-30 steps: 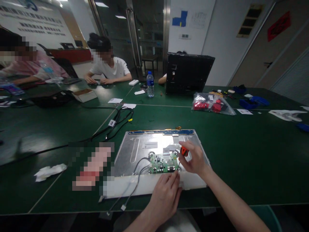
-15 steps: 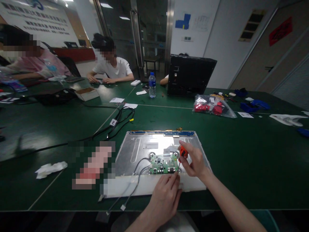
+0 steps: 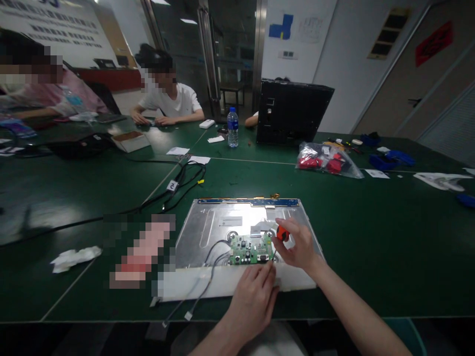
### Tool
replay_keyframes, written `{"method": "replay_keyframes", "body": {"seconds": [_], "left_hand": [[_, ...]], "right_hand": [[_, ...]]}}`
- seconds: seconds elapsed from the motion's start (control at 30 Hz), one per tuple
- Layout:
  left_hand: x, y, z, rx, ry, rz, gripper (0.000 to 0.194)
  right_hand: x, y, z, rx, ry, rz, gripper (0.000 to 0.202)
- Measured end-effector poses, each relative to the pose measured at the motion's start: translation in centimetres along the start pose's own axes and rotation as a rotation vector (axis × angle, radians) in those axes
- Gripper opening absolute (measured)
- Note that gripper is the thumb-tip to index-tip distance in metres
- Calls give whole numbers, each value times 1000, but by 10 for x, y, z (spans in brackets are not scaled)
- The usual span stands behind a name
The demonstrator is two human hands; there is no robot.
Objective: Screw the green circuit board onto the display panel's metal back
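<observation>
A display panel (image 3: pixel 189 237) lies on the table with its metal back up and a white strip along its near edge. The green circuit board (image 3: pixel 243 247) sits on that back, with thin cables running off its left side. My right hand (image 3: pixel 299 249) grips a screwdriver (image 3: pixel 282 233) by its orange and black handle, the shaft slanting down to the board's lower right corner. My left hand (image 3: pixel 254 289) rests on the white strip, fingers pressed together right by the screwdriver's tip. What those fingers pinch, if anything, is hidden.
Black cables (image 3: pixel 178 185) and crumpled tissue (image 3: pixel 76 258) lie to the left. Farther back are a water bottle (image 3: pixel 232 128), a large black monitor (image 3: pixel 293 113) and a plastic bag with red items (image 3: pixel 328 160). Two people sit across the table at the left.
The view has shifted slightly. The screwdriver handle looks turned a little in my right hand, with its fingers more spread around it. My left hand stays at the tip.
</observation>
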State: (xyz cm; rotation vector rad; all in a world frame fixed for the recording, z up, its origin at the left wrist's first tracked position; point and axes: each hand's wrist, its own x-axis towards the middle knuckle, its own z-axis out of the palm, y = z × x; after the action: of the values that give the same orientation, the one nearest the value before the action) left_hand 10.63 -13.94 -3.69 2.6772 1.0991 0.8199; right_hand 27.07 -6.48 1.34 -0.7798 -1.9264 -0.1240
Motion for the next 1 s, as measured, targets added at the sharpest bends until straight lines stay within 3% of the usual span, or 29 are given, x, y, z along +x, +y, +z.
{"method": "replay_keyframes", "body": {"seconds": [0.4,0.73,1.0], "left_hand": [[-1,-1,-3,11,-45,4,32],[-1,-1,-3,13,-25,14,32],[-1,-2,-2,-4,-53,12,32]], "right_hand": [[7,-4,-6,97,-30,1,48],[3,-2,-1,16,26,10,38],[4,-2,-4,54,-9,-9,38]]}}
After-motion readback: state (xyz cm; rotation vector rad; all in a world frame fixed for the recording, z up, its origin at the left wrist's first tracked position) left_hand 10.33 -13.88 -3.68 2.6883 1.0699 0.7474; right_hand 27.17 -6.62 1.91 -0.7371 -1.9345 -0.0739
